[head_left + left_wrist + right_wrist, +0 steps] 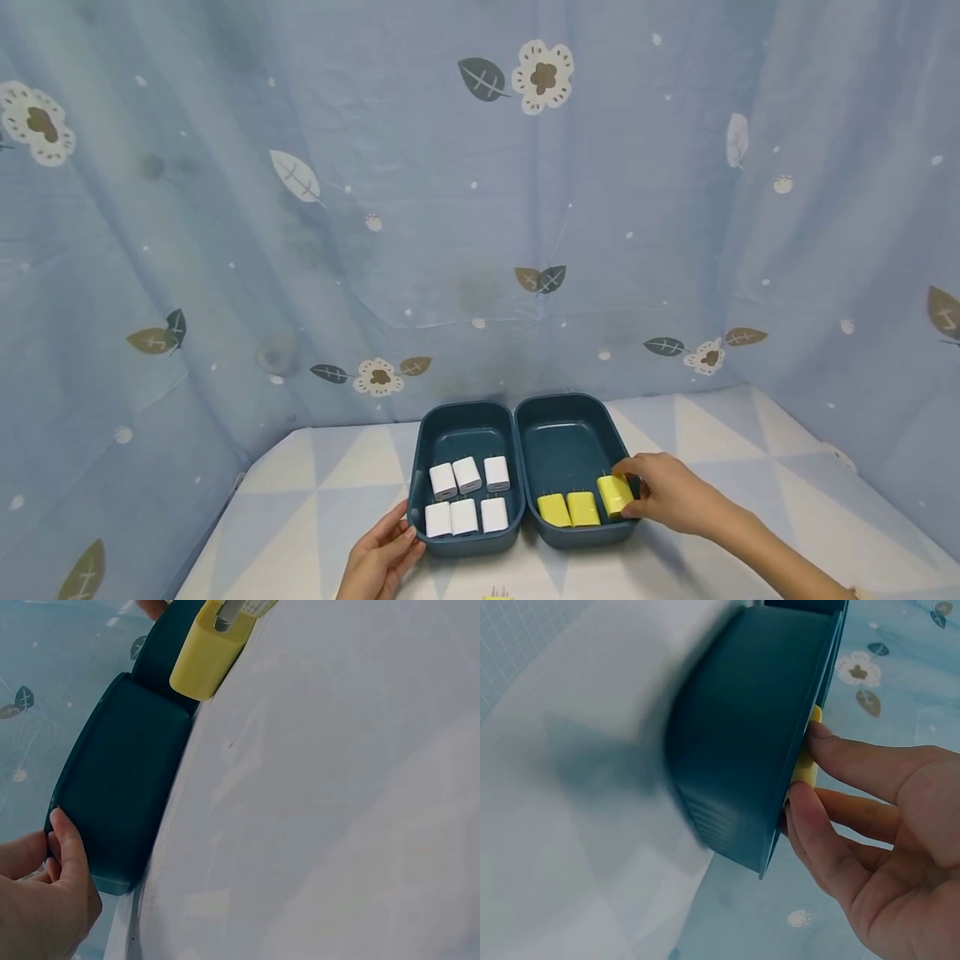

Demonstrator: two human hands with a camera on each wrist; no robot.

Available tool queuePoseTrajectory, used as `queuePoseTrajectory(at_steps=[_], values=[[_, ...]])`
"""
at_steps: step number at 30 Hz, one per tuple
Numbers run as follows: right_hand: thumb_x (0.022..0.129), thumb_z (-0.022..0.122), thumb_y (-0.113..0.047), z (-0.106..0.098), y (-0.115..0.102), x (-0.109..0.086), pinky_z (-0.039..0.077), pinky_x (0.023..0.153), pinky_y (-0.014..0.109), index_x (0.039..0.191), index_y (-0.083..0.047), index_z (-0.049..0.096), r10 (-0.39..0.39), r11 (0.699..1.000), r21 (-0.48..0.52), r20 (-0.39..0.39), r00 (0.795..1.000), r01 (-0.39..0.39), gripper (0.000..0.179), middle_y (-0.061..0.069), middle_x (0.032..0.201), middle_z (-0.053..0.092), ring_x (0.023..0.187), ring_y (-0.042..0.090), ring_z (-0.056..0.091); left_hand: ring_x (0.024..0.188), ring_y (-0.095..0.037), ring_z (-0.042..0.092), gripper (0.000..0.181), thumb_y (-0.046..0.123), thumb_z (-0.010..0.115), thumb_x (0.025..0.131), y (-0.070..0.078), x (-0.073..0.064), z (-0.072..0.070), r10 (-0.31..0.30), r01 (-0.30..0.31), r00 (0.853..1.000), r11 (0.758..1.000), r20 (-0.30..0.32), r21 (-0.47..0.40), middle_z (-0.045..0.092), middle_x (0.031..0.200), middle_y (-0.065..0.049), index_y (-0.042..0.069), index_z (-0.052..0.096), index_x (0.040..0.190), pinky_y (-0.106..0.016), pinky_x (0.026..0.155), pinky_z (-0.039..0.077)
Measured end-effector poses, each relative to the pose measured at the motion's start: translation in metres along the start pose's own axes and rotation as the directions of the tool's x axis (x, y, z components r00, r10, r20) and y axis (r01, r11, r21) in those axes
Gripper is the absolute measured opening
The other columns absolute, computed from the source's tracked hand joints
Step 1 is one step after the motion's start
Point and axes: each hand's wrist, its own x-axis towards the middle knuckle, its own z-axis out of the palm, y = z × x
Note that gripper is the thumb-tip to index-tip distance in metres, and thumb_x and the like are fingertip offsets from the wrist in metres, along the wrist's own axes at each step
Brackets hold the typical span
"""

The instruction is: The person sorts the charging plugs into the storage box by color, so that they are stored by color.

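Two dark teal bins stand side by side in the head view. In the left bin (465, 417), several white charger plugs (464, 516) lie in two rows. My left hand (382, 557) grips this bin's rim at its front left corner; in the left wrist view the thumb and fingers (71, 851) pinch the edge. The right bin (562, 408) holds two yellow charger plugs (582, 508) near its front wall. Beside them, my right hand (667, 492) pinches a third yellow charger plug (614, 496) between thumb and fingers, by the bin's right wall.
Another yellow charger plug (202, 656) with metal prongs stands in front of the bins, cut off at the bottom edge of the head view. A cloth with pale triangles (720, 433) covers the table. A blue printed curtain (420, 208) hangs behind and at both sides.
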Motion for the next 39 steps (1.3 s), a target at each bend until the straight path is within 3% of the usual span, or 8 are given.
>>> queuePoseTrajectory(at_steps=[8, 15, 21, 33, 39], values=[[0.068, 0.082, -0.021, 0.004, 0.000, -0.004, 0.046, 0.054, 0.023, 0.104, -0.006, 0.067, 0.064, 0.997, -0.042, -0.004, 0.998, -0.064, 0.042, -0.001, 0.088, 0.061, 0.064, 0.007, 0.050, 0.085, -0.017, 0.057, 0.065, -0.008, 0.059, 0.085, 0.000, 0.001, 0.002, -0.005, 0.004, 1.000, 1.000, 0.023, 0.023, 0.042, 0.100, -0.012, -0.007, 0.028, 0.141, -0.036, 0.085, 0.052], [0.065, 0.084, -0.020, 0.009, -0.002, 0.001, 0.051, 0.066, 0.035, 0.100, -0.008, 0.068, 0.120, 0.991, -0.064, -0.013, 0.993, -0.120, 0.040, -0.002, 0.088, 0.062, 0.081, 0.018, 0.056, 0.085, -0.017, 0.056, 0.064, -0.008, 0.058, 0.085, 0.002, 0.000, 0.000, -0.005, 0.004, 1.000, 1.000, 0.023, 0.029, 0.041, 0.101, -0.012, -0.007, 0.027, 0.141, -0.036, 0.086, 0.052], [0.064, 0.084, -0.019, 0.013, -0.005, 0.005, 0.052, 0.072, 0.040, 0.100, -0.010, 0.068, 0.168, 0.982, -0.082, -0.016, 0.986, -0.168, 0.040, -0.001, 0.092, 0.064, 0.085, 0.020, 0.058, 0.085, -0.018, 0.056, 0.065, -0.008, 0.059, 0.085, 0.002, -0.001, -0.001, -0.011, 0.011, 1.000, 1.000, 0.022, 0.026, 0.042, 0.101, -0.012, -0.007, 0.027, 0.141, -0.037, 0.086, 0.052], [0.068, 0.081, -0.015, 0.019, -0.004, 0.009, 0.054, 0.067, 0.038, 0.089, -0.008, 0.069, 0.116, 0.979, -0.161, -0.059, 0.992, -0.124, 0.025, 0.002, 0.084, 0.066, 0.076, 0.019, 0.060, 0.084, -0.016, 0.056, 0.066, -0.007, 0.060, 0.085, -0.003, -0.002, -0.002, -0.013, 0.013, 1.000, 1.000, 0.014, -0.008, 0.042, 0.100, -0.011, -0.007, 0.026, 0.142, -0.034, 0.086, 0.052], [0.072, 0.079, -0.018, 0.016, -0.007, 0.008, 0.052, 0.066, 0.036, 0.094, -0.009, 0.069, 0.060, 0.986, -0.150, -0.083, 0.995, -0.072, 0.026, 0.001, 0.088, 0.066, 0.080, 0.021, 0.061, 0.086, -0.016, 0.055, 0.066, -0.008, 0.060, 0.085, -0.001, 0.000, 0.000, 0.005, -0.005, 1.000, 1.000, 0.012, -0.010, 0.043, 0.100, -0.011, -0.007, 0.026, 0.142, -0.034, 0.086, 0.052]])
